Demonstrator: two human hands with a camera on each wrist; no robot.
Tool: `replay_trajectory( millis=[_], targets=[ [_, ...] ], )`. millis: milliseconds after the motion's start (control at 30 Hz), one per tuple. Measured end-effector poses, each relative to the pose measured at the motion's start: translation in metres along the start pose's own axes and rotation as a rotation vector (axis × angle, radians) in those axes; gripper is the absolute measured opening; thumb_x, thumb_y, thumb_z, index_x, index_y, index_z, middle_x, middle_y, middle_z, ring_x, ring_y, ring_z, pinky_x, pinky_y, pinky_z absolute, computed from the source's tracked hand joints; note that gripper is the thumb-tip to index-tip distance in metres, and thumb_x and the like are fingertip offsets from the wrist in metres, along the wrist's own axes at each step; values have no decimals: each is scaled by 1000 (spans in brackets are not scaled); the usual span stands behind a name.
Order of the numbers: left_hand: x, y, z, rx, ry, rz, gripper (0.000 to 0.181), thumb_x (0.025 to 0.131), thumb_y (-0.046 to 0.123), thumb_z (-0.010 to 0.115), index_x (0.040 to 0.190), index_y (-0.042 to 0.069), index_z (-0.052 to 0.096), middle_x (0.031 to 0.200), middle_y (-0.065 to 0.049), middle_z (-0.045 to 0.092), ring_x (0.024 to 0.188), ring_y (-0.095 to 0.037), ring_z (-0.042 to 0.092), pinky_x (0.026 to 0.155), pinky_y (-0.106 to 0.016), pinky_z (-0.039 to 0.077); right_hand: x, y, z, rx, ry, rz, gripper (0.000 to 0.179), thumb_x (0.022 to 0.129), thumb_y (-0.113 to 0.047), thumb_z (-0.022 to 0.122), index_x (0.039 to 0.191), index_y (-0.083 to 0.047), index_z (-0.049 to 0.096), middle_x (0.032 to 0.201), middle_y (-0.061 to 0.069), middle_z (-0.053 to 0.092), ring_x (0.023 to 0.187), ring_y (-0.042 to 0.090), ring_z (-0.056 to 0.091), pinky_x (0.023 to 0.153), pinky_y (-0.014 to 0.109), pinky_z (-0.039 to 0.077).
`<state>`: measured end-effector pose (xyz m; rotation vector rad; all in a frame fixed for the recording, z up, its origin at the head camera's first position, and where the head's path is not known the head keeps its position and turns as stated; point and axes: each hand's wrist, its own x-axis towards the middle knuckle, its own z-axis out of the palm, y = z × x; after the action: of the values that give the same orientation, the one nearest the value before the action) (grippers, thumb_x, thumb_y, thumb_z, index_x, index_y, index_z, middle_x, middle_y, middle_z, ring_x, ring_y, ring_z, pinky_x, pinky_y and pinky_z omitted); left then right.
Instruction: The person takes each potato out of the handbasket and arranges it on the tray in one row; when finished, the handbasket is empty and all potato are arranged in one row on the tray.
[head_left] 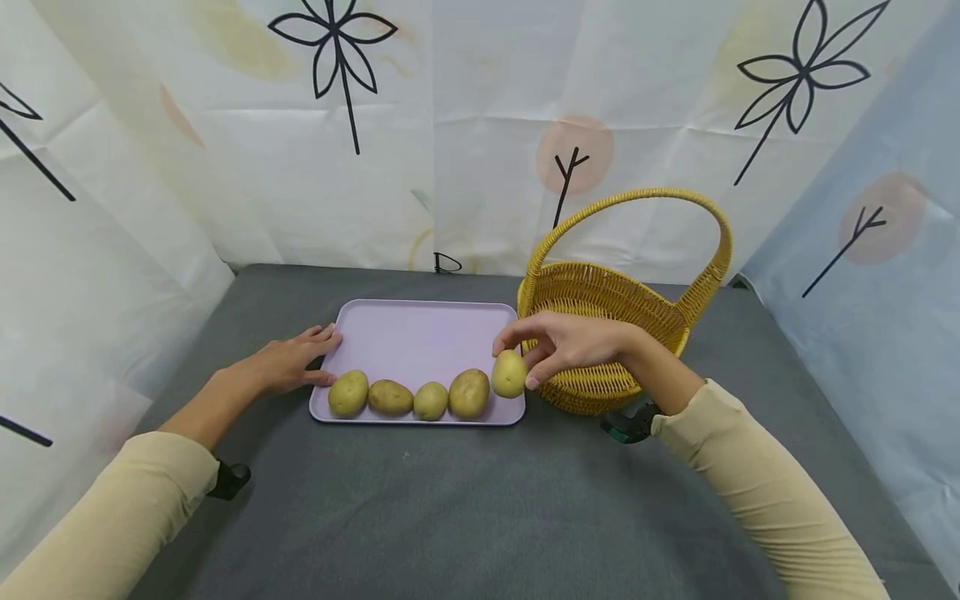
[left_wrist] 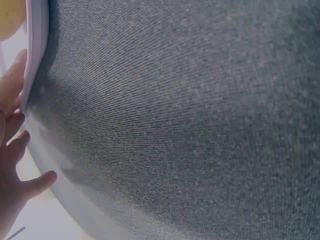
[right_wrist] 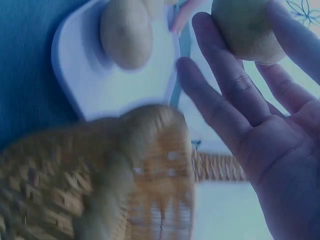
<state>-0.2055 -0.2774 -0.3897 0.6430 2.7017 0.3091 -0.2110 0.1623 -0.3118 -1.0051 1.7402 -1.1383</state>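
Note:
My right hand (head_left: pixel 572 340) pinches a potato (head_left: pixel 509 374) between thumb and fingertips, over the right end of a lilac tray (head_left: pixel 420 333). In the right wrist view this potato (right_wrist: pixel 247 30) sits among the fingertips, above the tray's level. Four fingers' worth of space away, several more potatoes stand in a row along the tray's near edge, from a round one (head_left: pixel 348 393) at the left to a larger one (head_left: pixel 469 394). At the tray's left edge rests my left hand (head_left: pixel 296 360), its fingers spread and relaxed, with the thumb close by the leftmost potato.
A yellow wicker basket (head_left: pixel 600 292) with a tall arched handle stands right of the tray, partly behind my right forearm. Dark grey cloth (head_left: pixel 480 500) covers the table. Printed white curtains (head_left: pixel 480 150) hang behind and at both sides.

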Motion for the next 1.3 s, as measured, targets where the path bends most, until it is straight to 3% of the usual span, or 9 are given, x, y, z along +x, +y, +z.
replay_trajectory(
  millis=[233, 700, 1067, 1300],
  targets=[
    [2, -3, 2, -1, 1, 2, 82, 93, 42, 67, 152, -4, 33, 157, -33, 22, 143, -54, 19, 99, -79, 23, 20, 9, 10, -44, -49, -7, 49, 89, 2, 70, 133, 8, 49, 131, 15, 52, 109, 27, 63, 89, 37, 53],
    [2, -3, 2, -14, -1, -1, 81, 93, 42, 67, 152, -3, 33, 158, -32, 21, 144, -53, 18, 100, -79, 21, 25, 11, 16, -75, -106, 67, 53, 87, 3, 73, 134, 8, 48, 130, 12, 51, 103, 22, 63, 88, 34, 53],
    [1, -2, 1, -21, -14, -10, 82, 93, 41, 67, 153, -3, 32, 158, -32, 20, 144, -53, 17, 100, -80, 19, 25, 12, 20, -267, -59, 105, 46, 86, 4, 73, 127, 2, 52, 126, 10, 52, 107, 20, 61, 89, 33, 52],
    [1, -3, 1, -23, -12, -9, 81, 94, 40, 66, 153, -2, 31, 159, -31, 19, 145, -53, 16, 100, -80, 18, 26, 22, 26, -414, -18, 144, 41, 82, 8, 71, 116, -5, 53, 120, 6, 55, 108, 24, 62, 93, 44, 51]
  ],
)
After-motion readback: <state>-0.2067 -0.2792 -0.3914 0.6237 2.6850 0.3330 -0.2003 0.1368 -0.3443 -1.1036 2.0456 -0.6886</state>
